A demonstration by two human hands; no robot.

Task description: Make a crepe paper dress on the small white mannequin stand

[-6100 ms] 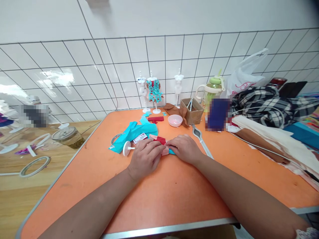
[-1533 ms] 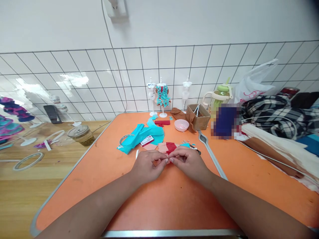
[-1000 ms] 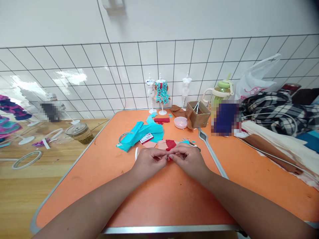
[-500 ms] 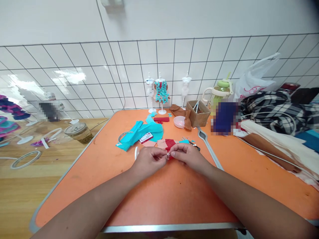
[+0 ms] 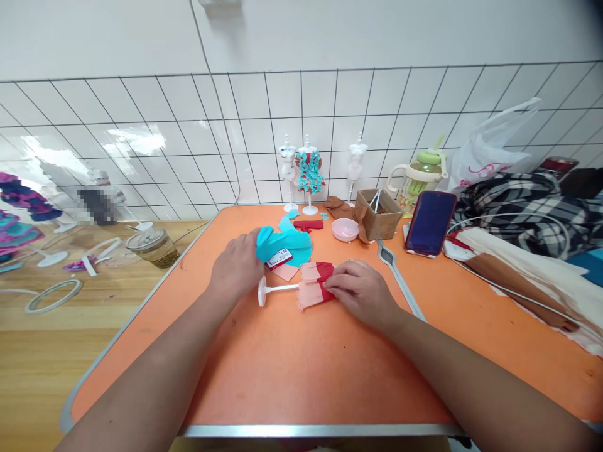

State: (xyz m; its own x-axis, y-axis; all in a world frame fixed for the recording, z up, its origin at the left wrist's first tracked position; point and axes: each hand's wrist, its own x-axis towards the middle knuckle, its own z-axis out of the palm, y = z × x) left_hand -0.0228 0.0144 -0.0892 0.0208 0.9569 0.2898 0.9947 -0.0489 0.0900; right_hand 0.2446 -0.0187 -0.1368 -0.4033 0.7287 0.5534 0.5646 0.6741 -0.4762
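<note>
A small white mannequin stand lies on its side, its pole pointing right into a pink-and-red doll garment. The fingers of my right hand are closed on the red end of that garment and hide part of it. My left hand is back-side up at the left end of the turquoise cloth; its fingers are mostly hidden, so any hold is unclear. Beside it are a red-and-white card and a pink fabric piece.
Behind stand a dressed mini mannequin and two white ones. A pink bowl, cardboard box, phone and drink bottle are back right. Fabrics and a cable lie right. A lidded can stands on the wooden table left.
My hands have parted. The left moved left and away to the turquoise cloth, over where a tape roll lay; the right stayed near the garment, its fingers now on the red part.
</note>
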